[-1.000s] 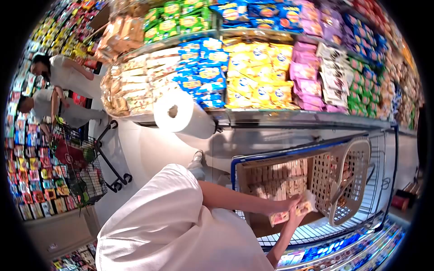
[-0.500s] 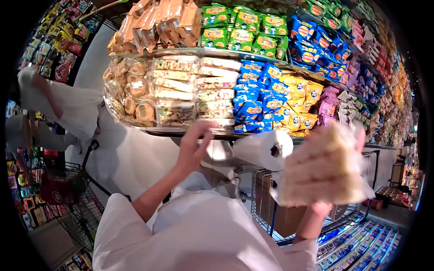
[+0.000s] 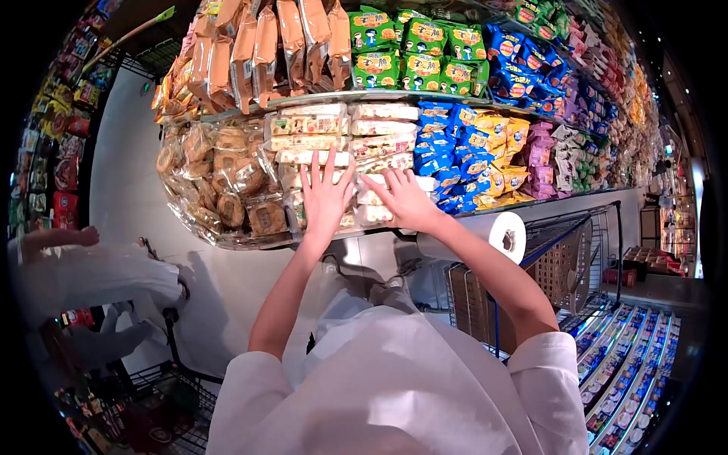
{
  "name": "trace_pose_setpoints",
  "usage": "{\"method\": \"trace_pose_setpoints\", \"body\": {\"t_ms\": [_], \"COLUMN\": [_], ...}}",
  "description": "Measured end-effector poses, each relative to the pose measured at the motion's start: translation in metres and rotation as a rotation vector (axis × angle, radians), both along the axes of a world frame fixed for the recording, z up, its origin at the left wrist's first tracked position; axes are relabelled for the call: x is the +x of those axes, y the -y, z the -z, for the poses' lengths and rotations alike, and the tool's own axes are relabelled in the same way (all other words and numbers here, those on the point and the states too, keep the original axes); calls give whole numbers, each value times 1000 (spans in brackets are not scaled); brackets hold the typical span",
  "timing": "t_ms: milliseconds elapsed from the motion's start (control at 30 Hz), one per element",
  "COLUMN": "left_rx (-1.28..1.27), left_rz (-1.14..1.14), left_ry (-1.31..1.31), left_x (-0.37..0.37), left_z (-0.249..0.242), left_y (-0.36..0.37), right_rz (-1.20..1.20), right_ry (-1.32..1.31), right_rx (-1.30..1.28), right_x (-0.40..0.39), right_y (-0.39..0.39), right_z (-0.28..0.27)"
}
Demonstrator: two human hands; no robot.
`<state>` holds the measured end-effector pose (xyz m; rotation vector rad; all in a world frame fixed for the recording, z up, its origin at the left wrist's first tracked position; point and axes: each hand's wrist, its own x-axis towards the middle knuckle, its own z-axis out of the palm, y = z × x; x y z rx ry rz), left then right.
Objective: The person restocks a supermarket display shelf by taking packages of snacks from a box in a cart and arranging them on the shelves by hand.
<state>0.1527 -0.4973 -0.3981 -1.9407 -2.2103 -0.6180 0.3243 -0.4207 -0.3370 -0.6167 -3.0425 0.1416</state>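
Observation:
My left hand (image 3: 326, 196) lies with fingers spread on the white wrapped bars (image 3: 307, 123) in the lower shelf row. Beside it, my right hand (image 3: 406, 199) rests, fingers apart, on the neighbouring stack of white bars (image 3: 385, 127). Neither hand holds anything. Left of them are clear bags of round brown biscuits (image 3: 227, 178). Blue packets (image 3: 436, 144) and yellow packets (image 3: 497, 144) lie to the right. Under my right forearm sits a white roll of plastic bags (image 3: 506, 236), partly covered by the arm.
Brown packets (image 3: 296, 45) and green packets (image 3: 375, 70) fill the upper row. A wire cart (image 3: 561, 227) with a brown box stands at the right. Another person's white clothing (image 3: 129, 273) shows at the left, near a dark cart (image 3: 171, 402).
The blurred, clear-wrapped pack is no longer in my right hand. Both hands have moved onto the white bars, and the view has shifted. The person at the left appears lower.

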Motion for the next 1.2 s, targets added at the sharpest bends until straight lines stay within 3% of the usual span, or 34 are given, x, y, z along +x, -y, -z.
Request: {"method": "trace_pose_setpoints", "body": {"t_ms": [33, 300, 367, 433, 467, 567, 600, 700, 900, 967, 1133, 1200], "left_rx": [3, 249, -110, -156, -200, -185, -60, -13, 16, -33, -66, -72], "left_rz": [14, 180, 175, 204, 229, 228, 194, 108, 241, 190, 204, 280], "left_ry": [-2, 101, -3, -104, -203, -170, -201, -211, -142, -237, -368, -297], "left_x": [-2, -3, -2, 0, 0, -1, -1, 2, -4, 1, -2, -10], "left_z": [0, -19, -15, -7, -8, -8, -8, -6, -10, -17, -3, -4], "left_y": [-1, -57, -78, -93, -97, -103, -103, -105, -104, -104, -123, -127], "right_rz": [-107, -162, -193, -265, -261, -223, -220, -120, 18, 37, -164, -227], "right_ry": [35, 90, 159, 283, 282, 229, 229, 157, 72, 62, 91, 110], "right_rx": [72, 258, 225, 294, 294, 274, 271, 143, 7, 3, 40, 30], "right_x": [0, 0, -2, -6, -6, -3, -2, 3, 13, 16, 11, 3], "right_y": [-4, -30, -30, -32, -32, -28, -25, -17, -5, -1, -9, -23], "right_z": [3, 9, 9, 10, 10, 8, 6, -6, -29, -30, -35, -39]}}
